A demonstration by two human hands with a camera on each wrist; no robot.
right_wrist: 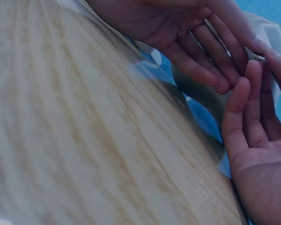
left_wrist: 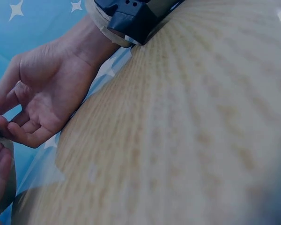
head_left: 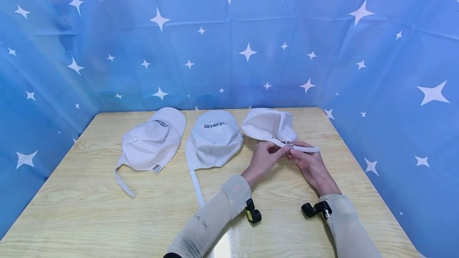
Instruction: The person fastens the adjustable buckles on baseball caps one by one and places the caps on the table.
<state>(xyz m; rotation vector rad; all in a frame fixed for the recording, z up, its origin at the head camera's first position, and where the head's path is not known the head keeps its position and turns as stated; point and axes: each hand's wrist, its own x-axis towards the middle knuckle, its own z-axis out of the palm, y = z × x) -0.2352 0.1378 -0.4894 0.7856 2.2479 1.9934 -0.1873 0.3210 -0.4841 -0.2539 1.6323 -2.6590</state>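
Observation:
The rightmost white cap lies at the back of the table with its crown turned away and its rear strap toward me. My left hand pinches the strap just left of its small metal buckle. From the other side my right hand holds the strap at the buckle between thumb and fingers, and the strap's free end sticks out to the right. The fingertips of both hands nearly meet there and partly hide the buckle. Both wrist views show the hands fingertip to fingertip.
To the left lie a middle white cap lettered COLORADO, its strap hanging toward me, and another white cap with a loose curled strap. All are on a light wooden table. A blue star-patterned curtain encloses its back and sides.

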